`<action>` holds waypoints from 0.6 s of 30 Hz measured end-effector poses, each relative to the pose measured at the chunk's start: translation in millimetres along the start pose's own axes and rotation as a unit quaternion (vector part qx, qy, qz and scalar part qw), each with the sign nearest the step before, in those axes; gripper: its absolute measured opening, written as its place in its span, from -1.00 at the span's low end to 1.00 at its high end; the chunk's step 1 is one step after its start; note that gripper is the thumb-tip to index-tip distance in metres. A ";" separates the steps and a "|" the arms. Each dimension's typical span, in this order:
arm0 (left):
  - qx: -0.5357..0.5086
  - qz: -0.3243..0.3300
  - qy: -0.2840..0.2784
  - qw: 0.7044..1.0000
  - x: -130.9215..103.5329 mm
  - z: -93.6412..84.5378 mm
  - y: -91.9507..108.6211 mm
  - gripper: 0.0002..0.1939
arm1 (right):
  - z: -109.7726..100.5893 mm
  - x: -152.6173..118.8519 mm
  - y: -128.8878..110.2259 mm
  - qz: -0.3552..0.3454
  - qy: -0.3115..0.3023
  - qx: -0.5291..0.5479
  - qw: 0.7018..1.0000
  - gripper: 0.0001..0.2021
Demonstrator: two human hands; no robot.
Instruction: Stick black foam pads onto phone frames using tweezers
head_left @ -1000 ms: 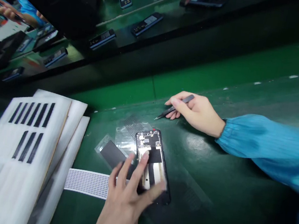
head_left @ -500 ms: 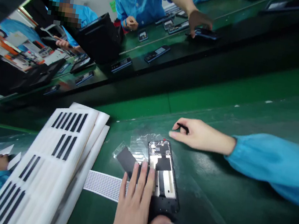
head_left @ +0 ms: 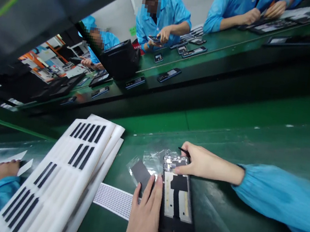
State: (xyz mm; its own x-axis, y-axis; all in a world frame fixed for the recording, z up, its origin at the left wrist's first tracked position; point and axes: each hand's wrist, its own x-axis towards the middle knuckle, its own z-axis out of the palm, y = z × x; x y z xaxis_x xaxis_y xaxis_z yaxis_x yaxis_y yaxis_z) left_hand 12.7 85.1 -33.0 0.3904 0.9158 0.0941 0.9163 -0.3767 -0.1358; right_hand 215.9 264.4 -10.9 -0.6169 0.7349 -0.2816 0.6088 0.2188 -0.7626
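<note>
An opened phone lies on the green mat, its circuit board at the top and a black strip over its pale middle. My left hand braces it, fingers stretched along the left edge and thumb round the bottom edge. My right hand is closed at the top end, its thumb touching the board. From its fingers pokes a thin black tool, mostly hidden. Left of the phone are a dark grey rectangular sheet on clear film and a white strip with rows of small dark dots, partly under my left hand.
Stacked white foam boards with black strips stand at the left. Beyond them is another person's hand near white pieces. Behind a raised ledge, co-workers in blue handle devices; several opened phones lie on that far bench.
My right hand has come left and down onto the phone's top end. My left fingers have shifted off the phone's face to its left edge. The view has swung slightly.
</note>
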 end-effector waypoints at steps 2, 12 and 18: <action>-0.003 -0.004 0.009 1.000 -2.3 4.1 -0.2 0.36 | 2.5 -2.2 1.8 0.018 -0.035 0.127 0.991 -0.51; -0.078 -0.060 0.039 0.994 -12.5 35.2 7.5 0.37 | -3.0 -26.9 -16.4 0.113 -0.147 0.382 0.905 -0.47; -0.231 -0.114 0.049 0.965 -13.2 21.8 13.2 0.20 | 4.4 -31.7 -15.6 0.122 -0.215 0.351 0.903 -0.47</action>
State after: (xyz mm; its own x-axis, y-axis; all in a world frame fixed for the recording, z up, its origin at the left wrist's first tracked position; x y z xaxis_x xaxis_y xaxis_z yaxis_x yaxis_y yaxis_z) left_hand 17.7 71.0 -57.5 0.1591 0.9732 0.1659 0.9125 -0.2091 0.3515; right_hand 223.7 234.8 7.4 -0.7359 0.3550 -0.5765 0.3796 -0.4886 -0.7856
